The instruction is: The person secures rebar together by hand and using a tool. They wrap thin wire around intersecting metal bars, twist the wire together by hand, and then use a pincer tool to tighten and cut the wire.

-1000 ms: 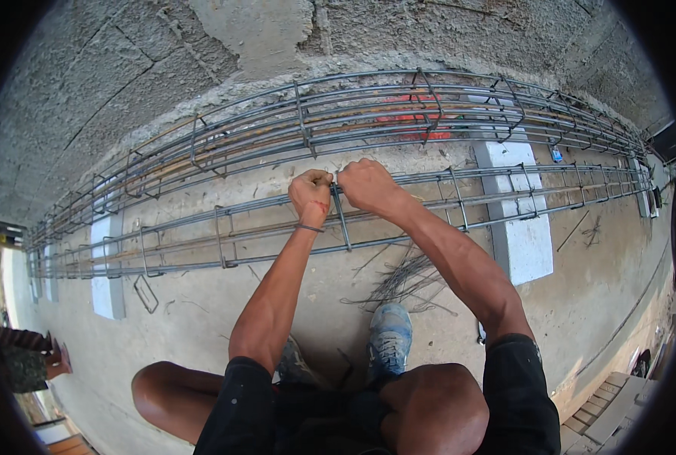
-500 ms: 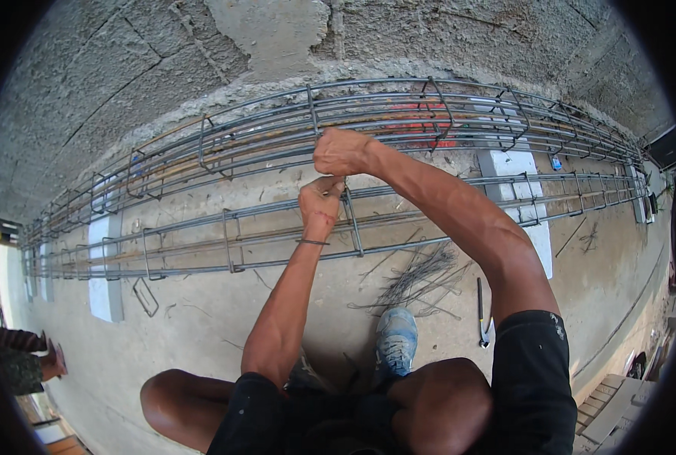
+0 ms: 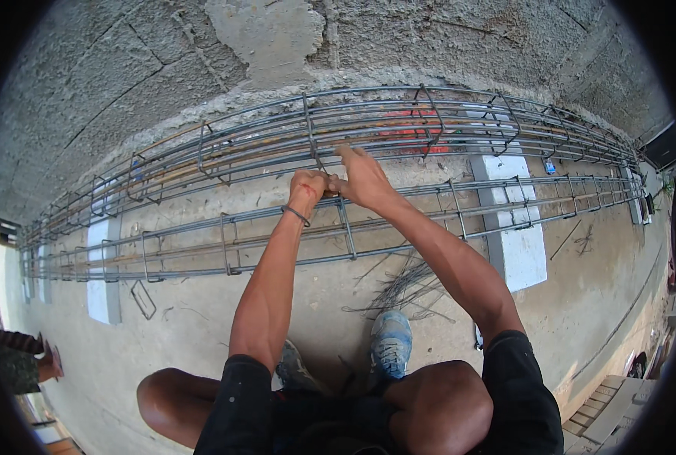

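Observation:
Two long steel rebar cages lie side by side before me: a near cage (image 3: 232, 269) and a far cage (image 3: 308, 125), each with square stirrups. My left hand (image 3: 308, 187) is closed at the near cage's upper bar, close to where a stirrup crosses; whatever its fingers grip is hidden. Right beside it is my right hand (image 3: 364, 180), its thumb near the left fingers and its other fingers stretched apart from the thumb toward the far cage. Nothing shows in the right hand. Thin tie wires (image 3: 407, 290) lie in a loose bundle on the floor below the cages.
White blocks (image 3: 521, 262) support the cages. Pincers (image 3: 478, 337) lie partly behind my right forearm. A loose stirrup (image 3: 144, 300) rests on the floor. Beyond the cages are a red object (image 3: 412, 130) and a rough wall (image 3: 398, 45). Another person's foot (image 3: 51, 362) shows at far left.
My right hand has come down from above the left hand and its fingers have spread from a closed fist. My left hand has shifted slightly left and up. The right forearm now covers most of the pincers.

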